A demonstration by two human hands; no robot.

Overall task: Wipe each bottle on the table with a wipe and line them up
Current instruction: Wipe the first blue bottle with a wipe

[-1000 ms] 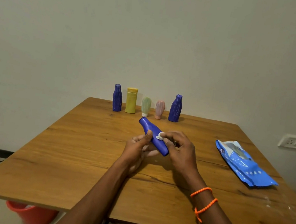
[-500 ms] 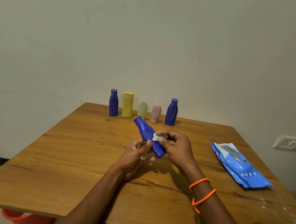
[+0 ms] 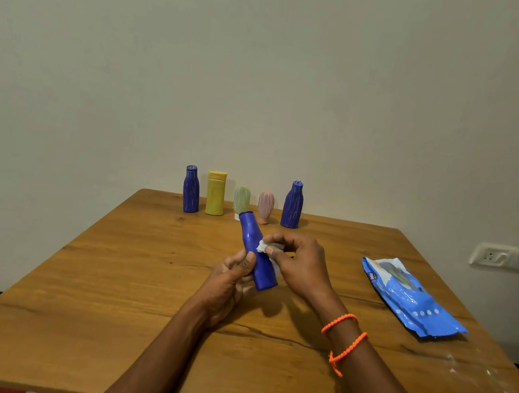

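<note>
- My left hand [image 3: 230, 281] curls round the lower body of the glossy blue plastic bottle [image 3: 257, 255], thumb on its front, holding it above the table with the neck tilted away from me.
- My right hand [image 3: 300, 263] pinches a small crumpled white wipe [image 3: 263, 246] against the bottle's side, fingertips bent over it.
- The bottle is smooth, narrow at the neck and wider toward the base.
- Along the far edge of the wood-grain table [image 3: 107, 291] stand 5 upright bottles in 1 row: 2 dark blue ribbed ones [image 3: 191, 189] [image 3: 292, 204], 1 yellow cylinder [image 3: 215, 193], 1 pale green [image 3: 241, 198], 1 pink [image 3: 265, 206].
- 1 shiny blue wipe packet [image 3: 413, 299] lies flat to my right, well apart.
- 2 orange beaded bands [image 3: 343, 336] circle my right wrist.
</note>
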